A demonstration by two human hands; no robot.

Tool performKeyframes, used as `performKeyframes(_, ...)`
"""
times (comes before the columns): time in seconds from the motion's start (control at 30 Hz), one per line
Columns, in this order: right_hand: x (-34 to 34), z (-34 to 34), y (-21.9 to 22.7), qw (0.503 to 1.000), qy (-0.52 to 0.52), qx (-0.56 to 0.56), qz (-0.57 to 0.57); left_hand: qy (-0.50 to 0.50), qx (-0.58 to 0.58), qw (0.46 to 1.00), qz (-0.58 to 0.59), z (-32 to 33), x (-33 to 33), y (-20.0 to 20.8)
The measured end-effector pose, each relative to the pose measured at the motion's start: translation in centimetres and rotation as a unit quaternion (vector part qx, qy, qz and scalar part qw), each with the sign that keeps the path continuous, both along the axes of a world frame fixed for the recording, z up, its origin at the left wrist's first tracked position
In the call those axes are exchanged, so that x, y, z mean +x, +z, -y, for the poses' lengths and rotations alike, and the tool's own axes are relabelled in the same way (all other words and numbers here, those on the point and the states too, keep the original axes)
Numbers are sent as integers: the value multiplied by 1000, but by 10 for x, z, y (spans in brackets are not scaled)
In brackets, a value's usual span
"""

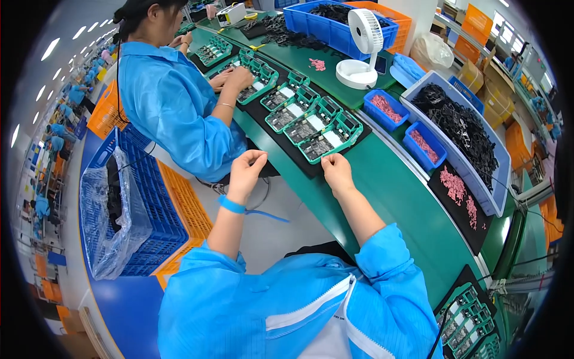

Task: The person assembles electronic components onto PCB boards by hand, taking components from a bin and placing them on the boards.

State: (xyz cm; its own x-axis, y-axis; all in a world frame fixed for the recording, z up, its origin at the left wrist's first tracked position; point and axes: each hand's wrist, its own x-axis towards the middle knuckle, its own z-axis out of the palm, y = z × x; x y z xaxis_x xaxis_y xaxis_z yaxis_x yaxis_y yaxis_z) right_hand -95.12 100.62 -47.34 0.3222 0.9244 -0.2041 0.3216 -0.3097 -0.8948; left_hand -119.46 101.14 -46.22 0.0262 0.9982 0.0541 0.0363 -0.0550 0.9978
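Observation:
My left hand (247, 172) hovers by the table's near edge, thumb and fingertips pinched together. Whatever it may hold is too small to make out. A blue wristband (232, 204) with a loose blue strap circles that wrist. At the near corner of the closest green plastic housing (343, 145), my right hand (338, 172) also has its fingertips pressed together; whether it touches the housing or holds a small part cannot be told. Several such housings, with grey and white parts inside, lie in a row on a black mat (257, 113).
On the left, a co-worker (179, 107) handles other housings. Blue bins of pink pieces (385, 110) and a large grey bin of black parts (457, 134) stand right. A white fan (362, 51) stands behind. Blue crates (149, 209) stand left, more housings (466, 323) lower right.

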Motion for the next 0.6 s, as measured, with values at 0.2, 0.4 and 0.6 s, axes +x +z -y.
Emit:
performKeyframes(0.2, 4, 35, 13, 999, -9, 45, 25, 97, -9, 995, -32, -38, -3, -26)
performKeyframes(0.4, 80, 135, 47, 997, 50, -9, -53, 145, 85, 963, -210, -65, -5, -39)
performKeyframes(0.6, 175, 215, 94, 997, 33, -56, -30, -62, 15, 952, -300, 3, 28, -8)
